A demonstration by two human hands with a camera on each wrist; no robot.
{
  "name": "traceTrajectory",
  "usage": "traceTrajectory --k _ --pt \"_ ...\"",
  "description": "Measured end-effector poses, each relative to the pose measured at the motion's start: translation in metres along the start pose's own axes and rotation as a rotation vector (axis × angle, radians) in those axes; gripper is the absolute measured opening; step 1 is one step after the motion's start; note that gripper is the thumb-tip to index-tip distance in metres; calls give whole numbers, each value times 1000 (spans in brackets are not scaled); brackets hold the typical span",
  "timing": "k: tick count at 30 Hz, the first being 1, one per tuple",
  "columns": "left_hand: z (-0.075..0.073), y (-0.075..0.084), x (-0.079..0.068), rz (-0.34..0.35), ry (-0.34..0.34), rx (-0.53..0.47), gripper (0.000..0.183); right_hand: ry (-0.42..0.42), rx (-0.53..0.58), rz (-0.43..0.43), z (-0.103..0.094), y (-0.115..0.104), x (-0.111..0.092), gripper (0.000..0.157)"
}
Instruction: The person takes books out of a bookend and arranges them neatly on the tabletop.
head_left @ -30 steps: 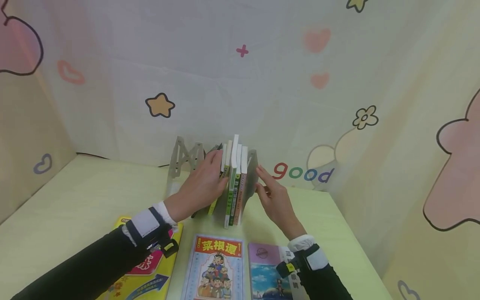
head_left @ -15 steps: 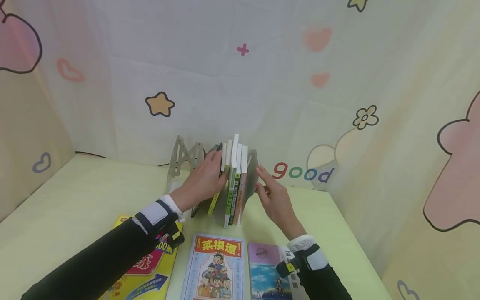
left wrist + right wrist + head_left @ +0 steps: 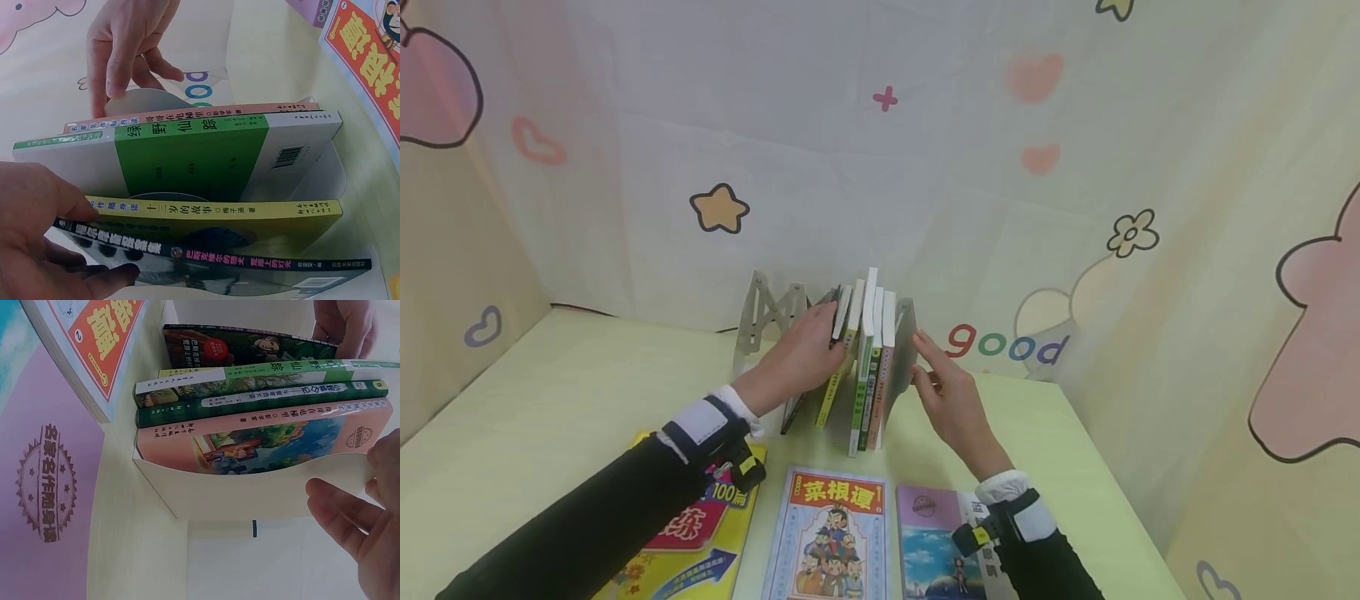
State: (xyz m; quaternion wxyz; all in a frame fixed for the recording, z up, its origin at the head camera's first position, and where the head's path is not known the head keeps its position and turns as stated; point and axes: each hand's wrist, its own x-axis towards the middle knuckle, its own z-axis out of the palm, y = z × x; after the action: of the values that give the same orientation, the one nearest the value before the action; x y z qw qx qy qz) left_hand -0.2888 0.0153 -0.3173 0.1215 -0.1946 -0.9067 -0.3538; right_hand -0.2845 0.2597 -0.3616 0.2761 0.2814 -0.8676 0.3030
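In the head view my left hand (image 3: 797, 358) is at the left end of a row of standing books. It pinches a black-spined book (image 3: 219, 256) near its upper end, a fingertip also close by the yellow-spined book (image 3: 250, 209). Both of these lean left. A green-spined book (image 3: 187, 147), a dark green book (image 3: 262, 400) and a pink book (image 3: 269, 434) stand together to the right. My right hand (image 3: 951, 400) touches the edge and outer side of the grey bookend (image 3: 902, 350) with mostly straight fingers.
The bookend's zigzag left part (image 3: 760, 317) stands left of the books. Nearer lie a yellow book (image 3: 700, 533), partly under the left sleeve, a blue-and-red comic-covered book (image 3: 831, 533) and a purple-topped book (image 3: 940, 542). A printed curtain (image 3: 820, 150) hangs behind the table (image 3: 587, 375).
My left hand has moved slightly left, and the black-spined and yellow-spined books have tipped left, widening the gap to the green book. My right hand stays at the bookend.
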Motion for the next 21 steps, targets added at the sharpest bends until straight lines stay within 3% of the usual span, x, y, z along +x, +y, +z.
traceTrajectory --k 9,15,21 --pt "6 10 3 -107 44 34 46 0 -3 -8 1 3 0 47" --pt "13 14 0 -65 115 109 46 7 -9 -7 2 2 1 48" --pt "20 15 -2 -41 151 108 43 2 -13 13 3 2 0 48"
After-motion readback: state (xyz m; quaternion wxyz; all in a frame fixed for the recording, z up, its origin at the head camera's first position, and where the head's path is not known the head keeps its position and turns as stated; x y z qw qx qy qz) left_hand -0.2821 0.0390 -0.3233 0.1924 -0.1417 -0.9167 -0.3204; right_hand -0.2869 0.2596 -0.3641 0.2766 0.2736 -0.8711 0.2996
